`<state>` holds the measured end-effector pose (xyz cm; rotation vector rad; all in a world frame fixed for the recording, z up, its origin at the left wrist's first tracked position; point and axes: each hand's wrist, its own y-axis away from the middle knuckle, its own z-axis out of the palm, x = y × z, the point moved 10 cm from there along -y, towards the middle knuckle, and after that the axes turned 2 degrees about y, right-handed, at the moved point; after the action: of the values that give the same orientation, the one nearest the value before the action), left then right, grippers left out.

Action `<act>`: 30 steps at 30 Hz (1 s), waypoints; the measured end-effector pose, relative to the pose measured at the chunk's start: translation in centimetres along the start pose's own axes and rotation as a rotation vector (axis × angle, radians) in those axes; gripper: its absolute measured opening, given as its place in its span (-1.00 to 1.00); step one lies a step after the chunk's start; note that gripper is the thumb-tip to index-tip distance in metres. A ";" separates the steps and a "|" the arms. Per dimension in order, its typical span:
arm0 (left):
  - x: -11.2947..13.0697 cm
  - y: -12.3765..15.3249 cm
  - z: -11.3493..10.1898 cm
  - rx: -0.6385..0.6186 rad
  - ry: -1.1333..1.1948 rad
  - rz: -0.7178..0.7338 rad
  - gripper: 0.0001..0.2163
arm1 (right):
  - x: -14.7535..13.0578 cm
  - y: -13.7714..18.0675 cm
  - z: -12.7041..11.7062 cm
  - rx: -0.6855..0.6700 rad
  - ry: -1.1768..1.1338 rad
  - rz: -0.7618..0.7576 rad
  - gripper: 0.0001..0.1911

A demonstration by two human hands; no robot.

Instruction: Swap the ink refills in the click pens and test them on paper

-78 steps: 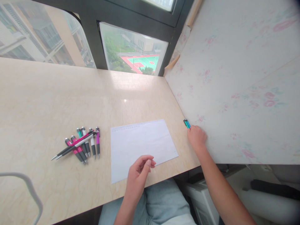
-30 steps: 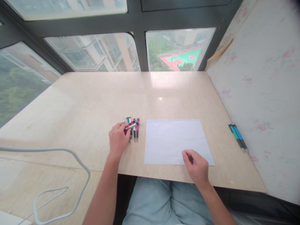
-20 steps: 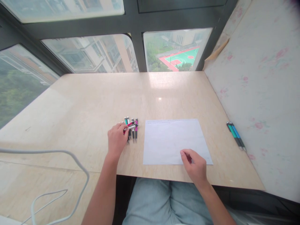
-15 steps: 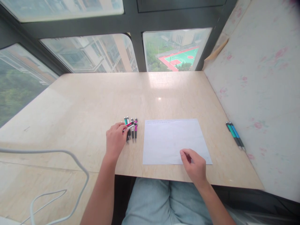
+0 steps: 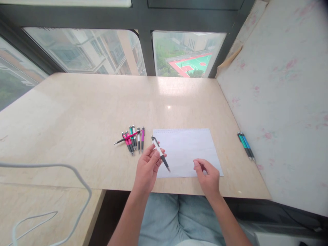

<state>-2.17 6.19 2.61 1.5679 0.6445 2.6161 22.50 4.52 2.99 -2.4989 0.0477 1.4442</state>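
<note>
A white and black ballpoint pen is pinched between the thumb and fingers of my left hand, tilted with its tip pointing down to the right. It is held over the left part of a white sheet of paper, which has a faint line of writing along its top edge. My right hand rests at the sheet's lower right, fingers curled toward the thumb with nothing seen in them. Left of the paper lies a pile of pens in pink, green, white and purple, with one pink pen lying across the others.
A green pen and a blue pen lie side by side along the papered wall at the right. A white cable loops over the left side of the table. Windows border the far edge.
My left hand has moved right from the pen pile to above the paper, bringing the white pen with it. My right hand keeps about the same place on the sheet. The view has shifted slightly.
</note>
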 end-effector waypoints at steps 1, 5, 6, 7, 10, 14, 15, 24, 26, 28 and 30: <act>-1.0 0.3 0.7 -0.011 0.038 -0.045 -0.57 | -0.1 0.0 0.1 -0.014 -0.042 0.029 -0.78; -3.1 1.5 2.6 -0.018 0.151 -0.124 -0.64 | -1.1 0.6 2.1 -0.155 -0.337 0.150 -0.67; -3.5 1.8 3.0 -0.021 0.167 -0.130 -0.66 | -1.5 0.8 2.9 -0.205 -0.414 0.176 -0.64; -3.8 2.0 3.3 -0.026 0.177 -0.134 -0.69 | -1.8 1.1 3.6 -0.246 -0.475 0.205 -0.63; -4.5 2.4 3.9 -0.051 0.184 -0.133 -0.74 | -1.5 1.4 4.3 -0.259 -0.542 0.310 -0.68; -5.3 2.4 3.8 -0.067 0.183 -0.133 -0.75 | 0.0 1.4 3.6 -0.164 -0.601 0.443 -0.75; -5.4 2.4 3.8 -0.073 0.179 -0.134 -0.76 | 0.3 1.5 3.5 -0.153 -0.640 0.472 -0.75; -5.9 3.0 4.5 -0.094 0.170 -0.075 -0.79 | 0.0 2.0 4.2 0.035 -1.078 0.685 -0.71; -6.4 3.4 4.5 -0.053 0.203 -0.083 -0.78 | 0.1 2.1 4.1 0.097 -1.045 0.670 -0.70; -7.1 3.7 4.4 0.012 0.286 -0.108 -0.78 | 0.4 2.2 3.7 0.146 -0.970 0.623 -0.69; -8.1 4.1 4.5 0.065 0.401 -0.168 -0.81 | 0.7 2.2 3.1 0.173 -0.856 0.554 -0.68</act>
<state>6.38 2.08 -0.87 0.9506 0.8454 2.8194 19.86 3.15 0.46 -1.6027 0.6991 2.4720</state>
